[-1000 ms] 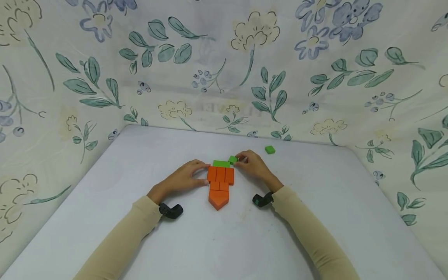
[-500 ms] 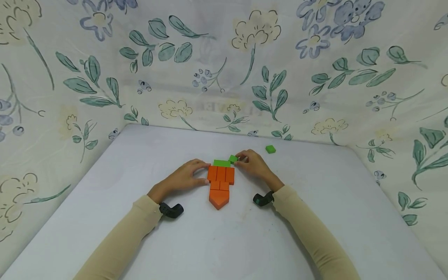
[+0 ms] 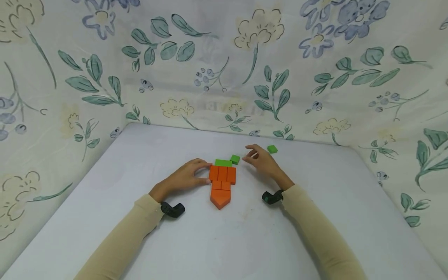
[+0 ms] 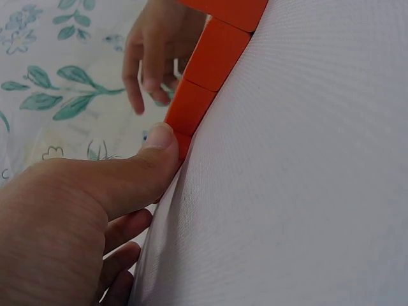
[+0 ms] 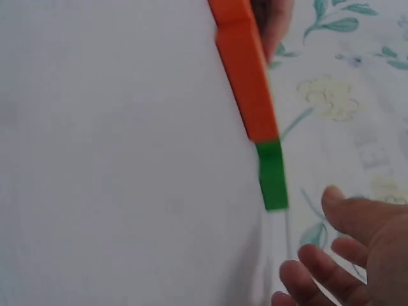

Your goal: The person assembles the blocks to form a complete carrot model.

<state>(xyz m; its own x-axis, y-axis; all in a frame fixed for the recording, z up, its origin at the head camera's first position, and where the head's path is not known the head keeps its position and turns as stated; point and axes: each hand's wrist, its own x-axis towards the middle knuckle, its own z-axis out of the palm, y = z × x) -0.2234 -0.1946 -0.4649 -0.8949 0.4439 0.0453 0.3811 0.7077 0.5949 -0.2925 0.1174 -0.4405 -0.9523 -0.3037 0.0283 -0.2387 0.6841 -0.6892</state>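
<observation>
Several orange blocks [image 3: 222, 181] lie flat on the white table [image 3: 245, 237] in a carrot shape, point toward me. A green bar [image 3: 223, 162] lies along their far edge, and a small green block [image 3: 235, 159] sits at its right end. My left hand [image 3: 206, 173] rests against the carrot's left side; in the left wrist view its thumb [image 4: 156, 146] presses an orange block [image 4: 191, 105]. My right hand [image 3: 252, 155] hovers just right of the small green block, fingers spread and holding nothing. The right wrist view shows the orange row [image 5: 245, 83], the green bar [image 5: 273, 175] and my relaxed fingers [image 5: 357, 255].
A second small green block [image 3: 272, 149] lies beyond my right hand near the table's far edge. Flower-patterned cloth [image 3: 224, 70] walls the table at the back and on both sides. Bare table surface stretches in front of the carrot.
My right hand has let go of the small green block and drawn back to the right, opening. That block stays at the green bar's right end. My left hand has not moved.
</observation>
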